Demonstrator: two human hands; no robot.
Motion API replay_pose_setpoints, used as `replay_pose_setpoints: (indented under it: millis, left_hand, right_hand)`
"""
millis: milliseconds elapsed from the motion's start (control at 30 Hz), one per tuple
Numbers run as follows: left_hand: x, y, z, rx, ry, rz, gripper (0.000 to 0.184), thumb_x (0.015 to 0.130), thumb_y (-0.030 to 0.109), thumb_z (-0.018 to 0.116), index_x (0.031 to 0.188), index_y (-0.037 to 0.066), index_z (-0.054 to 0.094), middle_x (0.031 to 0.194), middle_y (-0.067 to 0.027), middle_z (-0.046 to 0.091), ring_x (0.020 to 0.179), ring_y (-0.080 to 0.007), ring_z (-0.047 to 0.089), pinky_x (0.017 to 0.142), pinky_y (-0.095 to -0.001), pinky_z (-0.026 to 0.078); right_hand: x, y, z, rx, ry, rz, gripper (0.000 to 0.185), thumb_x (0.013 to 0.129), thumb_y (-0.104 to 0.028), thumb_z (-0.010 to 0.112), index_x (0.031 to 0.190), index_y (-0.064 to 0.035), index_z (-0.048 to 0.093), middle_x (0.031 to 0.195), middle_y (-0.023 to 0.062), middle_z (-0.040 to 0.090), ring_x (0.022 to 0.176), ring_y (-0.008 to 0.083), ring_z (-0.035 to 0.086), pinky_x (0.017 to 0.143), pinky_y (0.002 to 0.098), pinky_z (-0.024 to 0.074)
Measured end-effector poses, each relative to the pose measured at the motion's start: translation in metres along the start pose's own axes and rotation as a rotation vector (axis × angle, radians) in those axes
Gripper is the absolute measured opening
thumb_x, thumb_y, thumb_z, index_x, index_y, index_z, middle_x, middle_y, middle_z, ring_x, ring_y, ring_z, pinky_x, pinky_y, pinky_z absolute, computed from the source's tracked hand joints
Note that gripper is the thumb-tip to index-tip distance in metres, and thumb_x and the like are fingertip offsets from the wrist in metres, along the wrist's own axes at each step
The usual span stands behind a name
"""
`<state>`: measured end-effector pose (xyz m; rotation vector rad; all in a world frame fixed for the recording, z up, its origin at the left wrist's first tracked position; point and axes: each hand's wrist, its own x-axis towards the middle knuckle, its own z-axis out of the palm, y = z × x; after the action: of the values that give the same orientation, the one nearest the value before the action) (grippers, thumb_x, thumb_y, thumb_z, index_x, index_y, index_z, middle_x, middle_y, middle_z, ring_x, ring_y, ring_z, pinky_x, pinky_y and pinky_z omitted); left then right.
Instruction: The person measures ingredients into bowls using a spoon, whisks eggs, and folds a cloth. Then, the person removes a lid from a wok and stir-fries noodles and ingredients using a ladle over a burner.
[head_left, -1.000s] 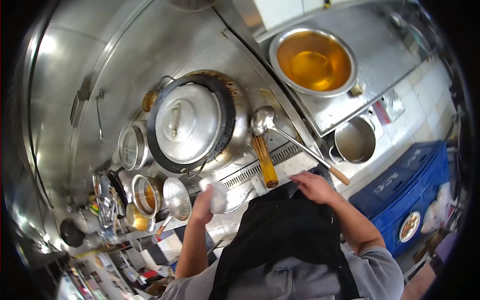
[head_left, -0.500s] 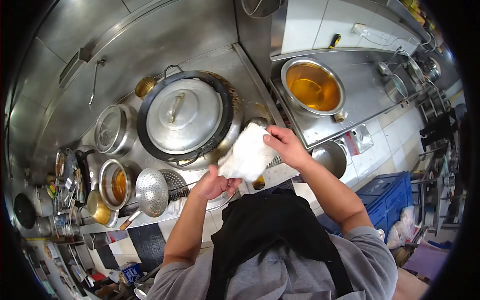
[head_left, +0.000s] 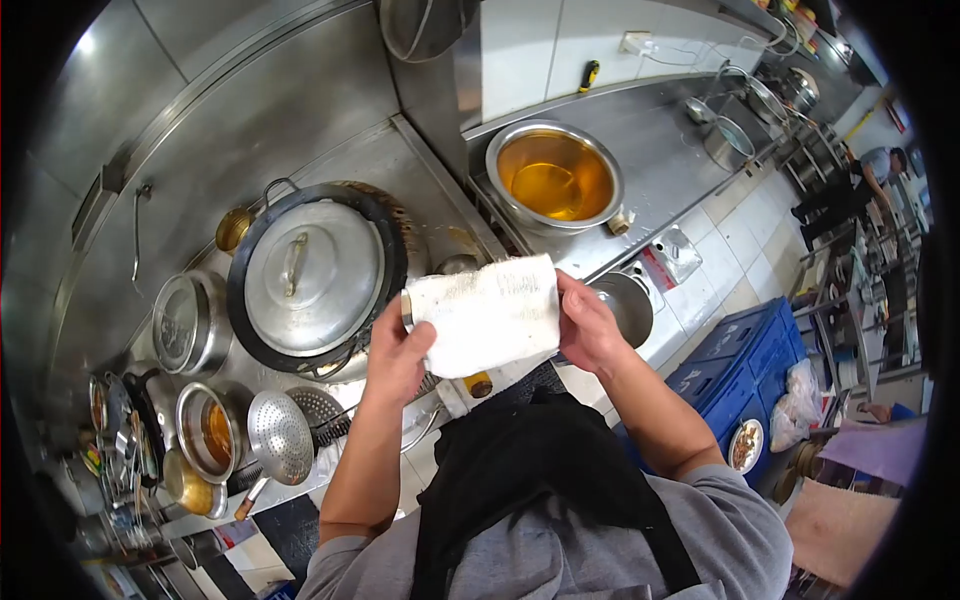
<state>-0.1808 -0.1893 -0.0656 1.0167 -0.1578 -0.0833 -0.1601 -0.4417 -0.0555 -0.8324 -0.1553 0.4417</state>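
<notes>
A folded white cloth [head_left: 485,318] with greyish marks is stretched flat between my two hands, in front of my black apron. My left hand [head_left: 398,350] grips its left edge, thumb on top. The right edge is held by my right hand [head_left: 590,325], fingers partly behind it. Behind the cloth, to the left, a wok [head_left: 240,300] carries a round metal lid [head_left: 315,277]. Below the cloth shows the end of a yellow-handled brush [head_left: 478,385]; the rest of it is hidden. Part of a ladle bowl [head_left: 457,264] appears above the cloth.
A steel bowl of amber liquid [head_left: 555,185] stands on the right counter [head_left: 665,125]. A perforated skimmer [head_left: 280,437] and several pots are at the left. Blue crates [head_left: 720,365] stand on the floor at the right. A co-worker [head_left: 865,185] is far off at the upper right.
The cloth, earlier bunched in my left hand, then hanging tilted between both hands, is now level and flat. My right hand came over to grip it. The view has shifted.
</notes>
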Motion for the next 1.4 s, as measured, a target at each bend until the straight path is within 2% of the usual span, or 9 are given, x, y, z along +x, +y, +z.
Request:
replay_pose_setpoints:
  millis: [33, 233, 467, 533, 733, 1067, 1200, 1333, 1400]
  left_hand:
    - [0.003, -0.010, -0.003, 0.001, -0.014, -0.006, 0.054, 0.091, 0.024, 0.070, 0.132, -0.004, 0.050, 0.118, -0.0101, 0.064, 0.106, -0.0201, 0.063, 0.096, -0.0357, 0.048]
    - [0.004, -0.105, -0.022, 0.035, 0.052, -0.499, 0.038, 0.093, 0.017, 0.066, 0.125, 0.000, 0.054, 0.114, -0.0107, 0.065, 0.109, -0.0232, 0.061, 0.093, -0.0363, 0.049]
    - [0.030, -0.150, -0.016, 0.785, 0.283, -0.112, 0.024, 0.096, 0.011, 0.055, 0.118, 0.001, 0.054, 0.109, -0.0126, 0.064, 0.097, -0.0177, 0.061, 0.088, -0.0331, 0.048]
    - [0.037, -0.155, -0.006, 0.594, 0.184, 0.072, 0.033, 0.095, 0.009, 0.055, 0.128, 0.009, 0.048, 0.104, -0.0228, 0.066, 0.095, -0.0356, 0.066, 0.083, -0.0417, 0.050]
    - [0.016, -0.084, -0.018, 0.947, 0.320, 0.049, 0.051, 0.095, 0.025, 0.058, 0.140, 0.019, 0.034, 0.110, -0.0266, 0.063, 0.102, -0.0469, 0.062, 0.087, -0.0498, 0.048]
    - [-0.043, -0.070, -0.090, 0.298, 0.180, -0.217, 0.041, 0.102, 0.035, 0.051, 0.128, 0.004, 0.050, 0.120, -0.0082, 0.058, 0.111, -0.0181, 0.054, 0.095, -0.0351, 0.046]
    - [-0.033, -0.045, -0.109, 0.329, 0.135, -0.228, 0.050, 0.095, 0.038, 0.063, 0.127, 0.002, 0.051, 0.116, -0.0089, 0.059, 0.102, -0.0156, 0.057, 0.085, -0.0310, 0.050]
    - [0.024, 0.008, -0.162, 0.496, 0.179, -0.269, 0.047, 0.093, 0.035, 0.065, 0.127, 0.005, 0.052, 0.100, -0.0073, 0.067, 0.085, -0.0148, 0.063, 0.073, -0.0339, 0.053]
    - [0.057, 0.075, -0.189, 0.968, 0.380, -0.063, 0.048, 0.091, 0.040, 0.065, 0.114, -0.001, 0.056, 0.096, -0.0186, 0.069, 0.085, -0.0305, 0.068, 0.074, -0.0414, 0.053]
  right_hand:
    - [0.000, 0.014, -0.026, 0.031, -0.079, 0.040, 0.059, 0.096, -0.037, 0.059, 0.141, -0.0040, 0.039, 0.130, 0.0094, 0.057, 0.123, 0.0227, 0.056, 0.100, 0.0390, 0.0477]
    - [-0.011, 0.075, -0.081, -0.172, 0.293, 0.184, 0.035, 0.095, -0.013, 0.063, 0.125, 0.0021, 0.053, 0.115, 0.0094, 0.063, 0.105, 0.0180, 0.060, 0.092, 0.0350, 0.0496]
    - [0.000, 0.061, -0.035, -0.165, 0.262, -0.002, 0.020, 0.101, -0.018, 0.052, 0.116, -0.0042, 0.055, 0.102, 0.0040, 0.064, 0.091, 0.0121, 0.060, 0.081, 0.0297, 0.0507]
    - [0.009, 0.067, 0.002, -0.164, 0.238, 0.014, 0.020, 0.101, -0.018, 0.053, 0.116, -0.0051, 0.055, 0.101, 0.0019, 0.063, 0.088, 0.0099, 0.058, 0.078, 0.0275, 0.0499]
    - [0.025, 0.068, -0.027, 0.107, 0.170, 0.217, 0.046, 0.098, -0.034, 0.055, 0.130, -0.0010, 0.050, 0.120, 0.0140, 0.063, 0.107, 0.0284, 0.065, 0.094, 0.0439, 0.0525]
    - [0.058, 0.135, 0.024, -0.008, 0.059, 0.422, 0.046, 0.098, -0.036, 0.055, 0.129, -0.0019, 0.051, 0.118, 0.0120, 0.062, 0.108, 0.0253, 0.062, 0.096, 0.0433, 0.0497]
    - [0.074, 0.134, 0.041, -0.133, -0.385, 0.489, 0.059, 0.097, -0.030, 0.059, 0.146, -0.0064, 0.036, 0.135, 0.0099, 0.052, 0.116, 0.0227, 0.057, 0.095, 0.0414, 0.0470]
    - [0.052, 0.076, 0.013, -0.448, -0.144, 0.243, 0.064, 0.095, -0.031, 0.061, 0.148, -0.0078, 0.034, 0.128, 0.0135, 0.057, 0.110, 0.0240, 0.061, 0.087, 0.0377, 0.0506]
    - [0.018, 0.066, -0.066, -0.879, 0.197, 0.267, 0.061, 0.093, -0.025, 0.062, 0.144, -0.0031, 0.038, 0.120, 0.0165, 0.062, 0.104, 0.0262, 0.062, 0.085, 0.0368, 0.0509]
